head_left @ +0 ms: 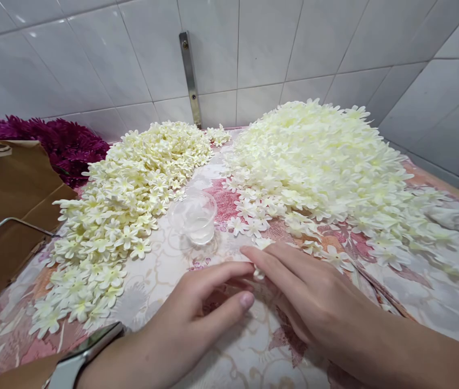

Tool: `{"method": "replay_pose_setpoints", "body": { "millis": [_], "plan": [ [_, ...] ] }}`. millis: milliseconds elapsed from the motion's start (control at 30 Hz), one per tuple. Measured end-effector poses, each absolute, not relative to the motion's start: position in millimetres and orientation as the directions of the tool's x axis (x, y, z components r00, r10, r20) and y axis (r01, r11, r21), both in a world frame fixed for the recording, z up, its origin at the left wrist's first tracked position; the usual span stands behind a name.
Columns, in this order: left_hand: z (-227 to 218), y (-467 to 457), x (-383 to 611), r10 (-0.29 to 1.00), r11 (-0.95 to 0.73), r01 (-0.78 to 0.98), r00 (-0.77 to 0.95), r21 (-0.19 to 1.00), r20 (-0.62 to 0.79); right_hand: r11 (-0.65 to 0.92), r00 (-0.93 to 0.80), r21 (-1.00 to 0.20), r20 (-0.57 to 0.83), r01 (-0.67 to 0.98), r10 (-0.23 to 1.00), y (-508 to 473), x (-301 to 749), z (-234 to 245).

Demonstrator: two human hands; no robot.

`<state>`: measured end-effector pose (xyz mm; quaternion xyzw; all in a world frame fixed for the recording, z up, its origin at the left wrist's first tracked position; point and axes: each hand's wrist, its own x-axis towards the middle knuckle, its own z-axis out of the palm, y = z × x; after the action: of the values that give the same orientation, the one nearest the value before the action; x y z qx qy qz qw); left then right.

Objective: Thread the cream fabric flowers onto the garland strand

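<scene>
At the front of the table, my two hands meet at the fingertips. My left hand (197, 313) has its thumb apart from its bent fingers, and the index tip touches a small white artificial flower (258, 273). My right hand (310, 292) has its fingers pressed together over that flower, so most of it is hidden; the thumb is out of sight. Beyond the fingertips stands a clear plastic cup (199, 219) with what looks like a little clear liquid. A large heap of pale flowers (318, 156) lies behind my right hand, and a creamier heap of flowers (132, 183) lies to the left.
A floral tablecloth (160, 275) covers the table. At left are a brown cardboard box (14, 210), a bent metal rod (11, 220) and purple flowers (61, 146). Brown stems (383, 289) lie beside my right wrist. White wall tiles (262, 43) with a metal strip (190, 78) rise behind.
</scene>
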<state>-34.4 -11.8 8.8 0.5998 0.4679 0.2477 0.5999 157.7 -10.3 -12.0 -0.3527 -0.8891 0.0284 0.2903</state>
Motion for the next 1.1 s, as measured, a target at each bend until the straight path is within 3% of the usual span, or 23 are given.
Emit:
{"method": "replay_pose_setpoints", "body": {
  "millis": [167,367,467,567,700,833,967,1100],
  "plan": [
    [8,-10,-35,0.935,0.165,0.217,0.274,0.962,-0.223,0.615,-0.48,-0.285,0.423,0.735,0.769,0,163,-8],
    [5,-6,-32,0.913,0.253,0.156,0.287,0.955,-0.289,0.608,-0.448,-0.535,0.411,0.587,0.794,2,162,0],
    [4,-5,-30,0.892,0.34,0.083,0.288,0.937,-0.349,0.541,-0.404,-0.578,0.359,0.611,0.841,2,162,0],
    [3,-5,-29,0.831,0.458,0.006,0.352,0.889,-0.431,0.509,-0.373,-0.535,0.349,0.674,0.86,1,162,0],
    [1,-6,-28,0.758,0.541,-0.089,0.484,0.837,-0.438,0.609,-0.456,-0.455,0.406,0.65,0.791,0,161,-1],
    [2,-5,-28,0.772,0.55,-0.105,0.443,0.829,-0.456,0.66,-0.462,-0.404,0.488,0.633,0.741,2,161,-3],
    [8,-4,-27,0.779,0.554,-0.08,0.403,0.829,-0.481,0.544,-0.375,-0.453,0.412,0.706,0.83,9,165,-2],
    [6,-3,-26,0.742,0.566,-0.059,0.47,0.822,-0.477,0.63,-0.482,-0.404,0.414,0.663,0.772,9,164,-3]
  ]
}}
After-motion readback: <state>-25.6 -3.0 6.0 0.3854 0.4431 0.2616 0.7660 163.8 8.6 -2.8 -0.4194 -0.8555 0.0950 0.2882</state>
